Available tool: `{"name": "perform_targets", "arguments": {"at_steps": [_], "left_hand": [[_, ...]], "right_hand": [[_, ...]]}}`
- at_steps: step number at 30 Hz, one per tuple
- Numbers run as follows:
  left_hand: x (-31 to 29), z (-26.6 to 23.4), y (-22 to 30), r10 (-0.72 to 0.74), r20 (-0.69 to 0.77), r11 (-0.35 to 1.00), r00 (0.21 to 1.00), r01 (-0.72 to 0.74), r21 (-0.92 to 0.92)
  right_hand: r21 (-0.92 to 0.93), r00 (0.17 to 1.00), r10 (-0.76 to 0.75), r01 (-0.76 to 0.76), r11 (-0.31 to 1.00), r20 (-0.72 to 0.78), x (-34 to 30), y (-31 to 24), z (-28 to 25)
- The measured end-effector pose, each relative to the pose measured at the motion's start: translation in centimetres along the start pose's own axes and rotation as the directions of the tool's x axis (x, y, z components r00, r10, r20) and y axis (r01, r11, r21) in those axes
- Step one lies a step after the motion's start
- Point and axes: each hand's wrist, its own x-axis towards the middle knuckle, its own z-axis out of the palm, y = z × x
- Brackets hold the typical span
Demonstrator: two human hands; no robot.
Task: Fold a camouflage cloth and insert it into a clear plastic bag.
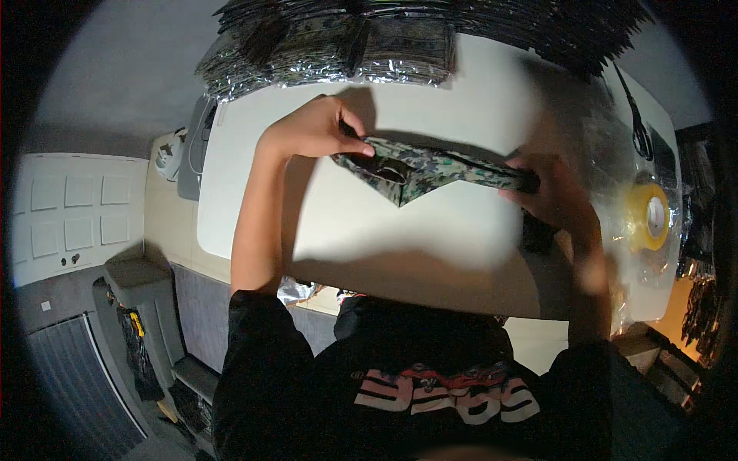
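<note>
A folded piece of green, black and tan camouflage cloth (442, 170) is stretched sideways above the white table (415, 230). Its lower edge comes to a point near the middle, and a dark oval opening shows left of that. My left hand (319, 131) pinches the left end between thumb and fingers. At the other end, my right hand (550, 188), partly in shadow, grips the dark tip. A small black item (538, 233) lies beside my right wrist, too dark to make out.
Stacks of camouflage pieces in clear plastic (384, 54) line the table's far side, with dark stacks (538, 31) to their right. A roll of clear yellowish tape (652, 217) rests on clear plastic at the right, near black-handled scissors (640, 142). A grey sofa (150, 296) stands at left.
</note>
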Motion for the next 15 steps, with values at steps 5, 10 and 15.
{"name": "perform_targets", "arguments": {"at_steps": [5,10,15], "left_hand": [[-1.8,-2.3,-0.8,-0.247,0.068,0.939,0.967,0.222,0.263],[-2.5,-3.1,-3.1,-0.228,-0.052,0.951,0.972,0.234,0.202],[-1.8,-1.4,0.7,0.228,-0.574,0.949,0.786,-0.048,0.312]], "right_hand": [[-0.133,0.995,-0.057,0.046,0.99,-0.077,-1.1,2.9,0.1],[-0.009,0.992,0.061,-0.063,0.998,-0.106,0.2,2.8,-0.4],[0.14,0.982,0.118,-0.097,0.985,-0.149,1.3,1.1,-0.4]]}}
